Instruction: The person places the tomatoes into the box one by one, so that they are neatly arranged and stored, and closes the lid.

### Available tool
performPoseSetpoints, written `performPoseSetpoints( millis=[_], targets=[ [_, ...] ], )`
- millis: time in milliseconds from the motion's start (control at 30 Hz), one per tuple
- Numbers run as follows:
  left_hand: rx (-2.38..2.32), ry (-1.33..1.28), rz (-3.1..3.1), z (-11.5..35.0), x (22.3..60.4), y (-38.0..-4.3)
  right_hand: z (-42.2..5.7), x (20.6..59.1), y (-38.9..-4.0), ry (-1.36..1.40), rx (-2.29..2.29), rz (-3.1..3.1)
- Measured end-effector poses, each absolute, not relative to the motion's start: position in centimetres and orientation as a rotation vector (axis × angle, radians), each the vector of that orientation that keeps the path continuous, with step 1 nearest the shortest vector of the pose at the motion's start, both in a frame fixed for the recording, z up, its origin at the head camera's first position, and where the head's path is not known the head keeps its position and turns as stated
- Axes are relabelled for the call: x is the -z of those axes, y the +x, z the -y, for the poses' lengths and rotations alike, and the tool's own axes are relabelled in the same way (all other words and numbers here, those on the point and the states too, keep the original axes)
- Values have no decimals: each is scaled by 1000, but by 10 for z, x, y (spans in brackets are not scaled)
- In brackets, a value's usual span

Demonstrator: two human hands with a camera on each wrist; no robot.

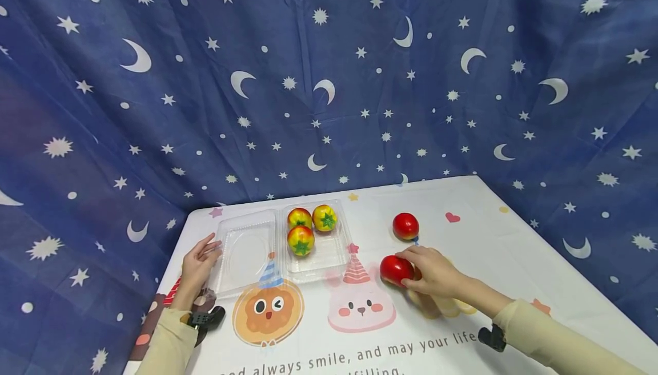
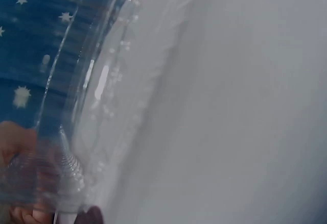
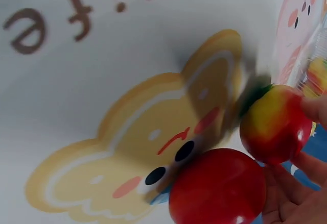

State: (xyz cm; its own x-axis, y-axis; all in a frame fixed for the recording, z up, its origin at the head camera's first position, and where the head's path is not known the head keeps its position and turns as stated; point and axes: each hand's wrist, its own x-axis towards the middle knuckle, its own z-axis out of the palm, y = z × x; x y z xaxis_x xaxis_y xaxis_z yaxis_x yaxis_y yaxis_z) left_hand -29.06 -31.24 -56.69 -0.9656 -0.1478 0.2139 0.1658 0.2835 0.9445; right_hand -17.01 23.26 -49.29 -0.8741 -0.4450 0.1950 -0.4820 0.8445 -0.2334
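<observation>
My right hand grips a shiny red toy fruit between thumb and fingers. In the right wrist view this fruit also shows a yellow patch and green leaves underneath. A second red fruit sits on the table just beyond it. At the left, my left hand has loosely bent fingers at the outer edge of a clear plastic lid. The lid is folded open from a clear box, where three red-and-yellow fruits lie toward the back left, green leaves showing.
A white printed tablecloth with cartoon faces and lettering covers the table. Behind and at the sides hangs a dark blue curtain with moons and stars. Each wrist carries a small black camera.
</observation>
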Motion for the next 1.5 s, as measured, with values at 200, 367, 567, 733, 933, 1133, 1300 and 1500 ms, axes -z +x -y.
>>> performPoseSetpoints(
  millis=[200, 367, 567, 733, 933, 1133, 1300, 1500],
  targets=[
    [1739, -3, 2287, 313, 569, -291, -225, 492, -178, 721, -365, 2937],
    [1716, 3, 2295, 313, 570, -292, -220, 492, -184, 691, -369, 2968],
    [1718, -13, 2284, 312, 569, -293, -216, 493, -193, 703, -404, 2957],
    [1727, -21, 2279, 311, 566, -294, -214, 490, -202, 667, -502, 2954],
    [1739, -18, 2283, 313, 567, -293, -213, 485, -210, 651, -632, 2953],
    [1734, -26, 2290, 312, 568, -293, -213, 482, -216, 594, -733, 2899],
    [1701, -26, 2281, 313, 569, -294, -207, 472, -224, 538, -826, 2872],
    [1700, -41, 2272, 314, 569, -293, -196, 465, -234, 594, -958, 2807]
  ],
)
